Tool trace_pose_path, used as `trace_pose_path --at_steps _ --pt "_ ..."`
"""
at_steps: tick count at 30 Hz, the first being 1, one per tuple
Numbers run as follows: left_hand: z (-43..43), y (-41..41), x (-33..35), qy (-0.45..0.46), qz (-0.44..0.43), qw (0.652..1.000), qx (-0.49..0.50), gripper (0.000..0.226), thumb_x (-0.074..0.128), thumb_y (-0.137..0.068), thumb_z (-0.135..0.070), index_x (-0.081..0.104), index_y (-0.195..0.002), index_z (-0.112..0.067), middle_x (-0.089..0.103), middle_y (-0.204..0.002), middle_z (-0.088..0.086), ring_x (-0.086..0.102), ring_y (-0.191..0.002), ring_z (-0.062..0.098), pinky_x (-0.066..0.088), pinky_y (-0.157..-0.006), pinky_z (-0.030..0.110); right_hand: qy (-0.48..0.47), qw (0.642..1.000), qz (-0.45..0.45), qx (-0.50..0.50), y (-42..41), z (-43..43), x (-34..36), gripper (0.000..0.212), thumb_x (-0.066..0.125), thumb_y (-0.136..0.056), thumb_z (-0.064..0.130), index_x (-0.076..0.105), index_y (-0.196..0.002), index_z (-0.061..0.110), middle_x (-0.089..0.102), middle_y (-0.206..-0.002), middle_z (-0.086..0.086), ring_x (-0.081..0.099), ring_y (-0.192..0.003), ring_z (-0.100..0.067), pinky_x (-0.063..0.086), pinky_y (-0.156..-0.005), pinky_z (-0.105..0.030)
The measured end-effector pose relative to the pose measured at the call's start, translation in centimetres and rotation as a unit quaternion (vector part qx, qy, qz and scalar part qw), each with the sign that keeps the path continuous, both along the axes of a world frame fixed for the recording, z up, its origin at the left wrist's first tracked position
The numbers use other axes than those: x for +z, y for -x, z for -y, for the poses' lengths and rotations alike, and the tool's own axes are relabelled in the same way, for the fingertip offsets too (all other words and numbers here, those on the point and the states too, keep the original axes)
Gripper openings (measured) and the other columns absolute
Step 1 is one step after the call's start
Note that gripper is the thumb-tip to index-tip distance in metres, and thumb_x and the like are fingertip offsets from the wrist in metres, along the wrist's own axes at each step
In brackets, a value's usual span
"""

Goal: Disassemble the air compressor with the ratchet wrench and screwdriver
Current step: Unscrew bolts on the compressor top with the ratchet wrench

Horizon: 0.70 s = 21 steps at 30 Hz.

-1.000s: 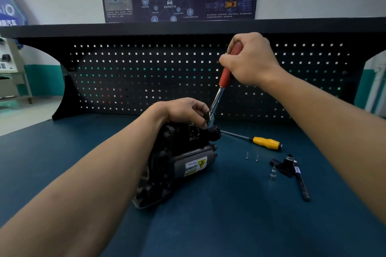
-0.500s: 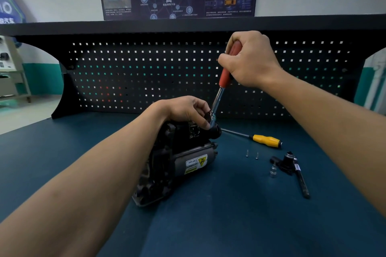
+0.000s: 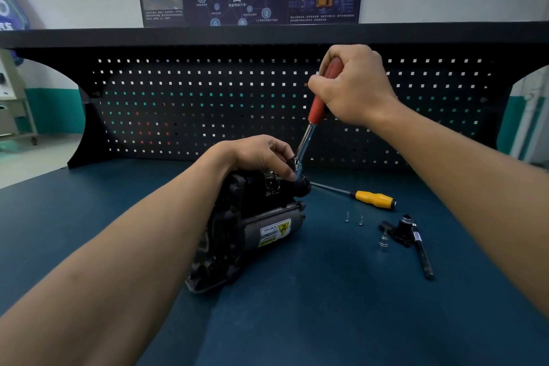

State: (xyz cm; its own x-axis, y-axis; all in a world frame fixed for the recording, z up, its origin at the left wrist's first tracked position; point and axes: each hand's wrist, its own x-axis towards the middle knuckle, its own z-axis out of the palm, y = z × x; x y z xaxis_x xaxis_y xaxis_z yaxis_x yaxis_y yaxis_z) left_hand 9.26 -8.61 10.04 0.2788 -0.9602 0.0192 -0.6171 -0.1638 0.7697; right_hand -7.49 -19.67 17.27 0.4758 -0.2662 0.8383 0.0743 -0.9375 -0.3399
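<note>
The black air compressor (image 3: 246, 226), with a grey motor can and a yellow warning label, lies on the blue bench top. My left hand (image 3: 258, 154) curls over its top far end, fingertips pinching the head of the ratchet wrench (image 3: 307, 134). The wrench stands steeply, its head on the compressor's far end and its red handle up. My right hand (image 3: 353, 86) grips that red handle. A yellow-handled screwdriver (image 3: 372, 199) lies on the bench behind the compressor to the right, untouched.
Two small screws (image 3: 353, 218) lie right of the compressor. Further right are a black removed part (image 3: 401, 230), a small silver socket (image 3: 383, 242) and a dark bar tool (image 3: 421, 255). A black pegboard (image 3: 178, 104) with a shelf closes the bench's back.
The view has drifted slightly; both hands keep the same hold, and the wrench handle stays at nearly the same steep angle.
</note>
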Motion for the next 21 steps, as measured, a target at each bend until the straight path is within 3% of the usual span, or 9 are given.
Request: trace_pose_path --at_steps 5,11,16,19,21 --pt "0.0 0.3 0.0 -0.008 0.011 1.000 -0.002 0.028 0.079 -0.063 -0.013 0.069 -0.089 -0.017 0.074 -0.094 0.004 0.066 -0.094 0.021 0.042 -0.108 0.051 0.010 0.997 0.077 0.009 1.4 0.4 -2.0 0.023 0.067 -0.084 0.025 0.059 -0.068 0.011 0.050 -0.054 0.004 0.047 -0.051 -0.005 0.037 -0.052 -0.013" --pt "0.1 0.1 0.1 -0.023 0.027 0.999 -0.009 0.031 0.078 -0.064 -0.013 0.071 -0.093 -0.018 0.075 -0.091 -0.001 0.068 -0.087 0.012 0.051 -0.094 0.035 0.022 0.991 0.130 0.034 5.0 0.2 -6.5 0.027 0.068 -0.092 0.023 0.060 -0.070 0.008 0.049 -0.052 0.010 0.052 -0.050 -0.010 0.037 -0.046 -0.015" --pt "0.1 -0.2 0.1 0.008 0.030 0.999 0.019 0.024 0.075 -0.060 -0.013 0.067 -0.081 -0.022 0.069 -0.084 -0.001 0.062 -0.079 0.013 0.050 -0.077 0.029 0.001 0.995 0.078 0.066 8.5 -0.3 -11.1 0.016 0.063 -0.096 0.026 0.064 -0.084 0.015 0.060 -0.058 0.010 0.053 -0.043 -0.011 0.035 -0.040 -0.013" --pt "0.2 -0.2 0.0 0.005 0.030 0.999 0.020 0.025 0.074 -0.060 -0.013 0.067 -0.081 -0.023 0.068 -0.084 -0.003 0.062 -0.078 0.013 0.049 -0.077 0.030 -0.044 0.998 0.013 0.047 9.8 0.0 -14.7 0.013 0.060 -0.092 0.040 0.058 -0.089 0.027 0.057 -0.055 -0.002 0.045 -0.036 -0.013 0.036 -0.035 -0.028" --pt "0.2 0.0 0.0 0.000 0.033 0.999 0.015 0.028 0.074 -0.060 -0.011 0.068 -0.085 -0.021 0.070 -0.086 -0.003 0.063 -0.080 0.013 0.050 -0.080 0.029 -0.072 0.995 -0.071 0.024 10.3 -0.4 -17.4 0.020 0.056 -0.088 0.053 0.053 -0.096 0.035 0.055 -0.053 -0.004 0.041 -0.039 -0.014 0.038 -0.040 -0.039"
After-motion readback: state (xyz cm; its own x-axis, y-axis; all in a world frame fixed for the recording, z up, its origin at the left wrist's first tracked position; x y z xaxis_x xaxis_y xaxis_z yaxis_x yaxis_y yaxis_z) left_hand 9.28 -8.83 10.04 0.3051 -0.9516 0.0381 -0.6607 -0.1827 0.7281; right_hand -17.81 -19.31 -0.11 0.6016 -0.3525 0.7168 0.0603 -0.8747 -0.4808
